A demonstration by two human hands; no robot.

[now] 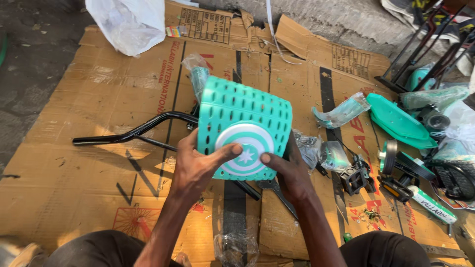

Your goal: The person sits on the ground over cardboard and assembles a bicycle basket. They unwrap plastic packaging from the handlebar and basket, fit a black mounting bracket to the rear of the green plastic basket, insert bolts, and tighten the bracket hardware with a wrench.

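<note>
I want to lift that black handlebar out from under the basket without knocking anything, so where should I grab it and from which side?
Probably take the black handlebar by its free left end, coming from the left. That bar lies bare on the cardboard, while its middle runs behind the teal basket that the left hand and right hand hold.

Basket (245,116): teal plastic, perforated, matt.
Round badge (246,150): smooth, slightly glossy plastic.
Handlebar (133,131): glossy black metal.
Ground sheet (84,163): creased brown cardboard, rough.
Bag (129,22): thin white plastic.
</note>
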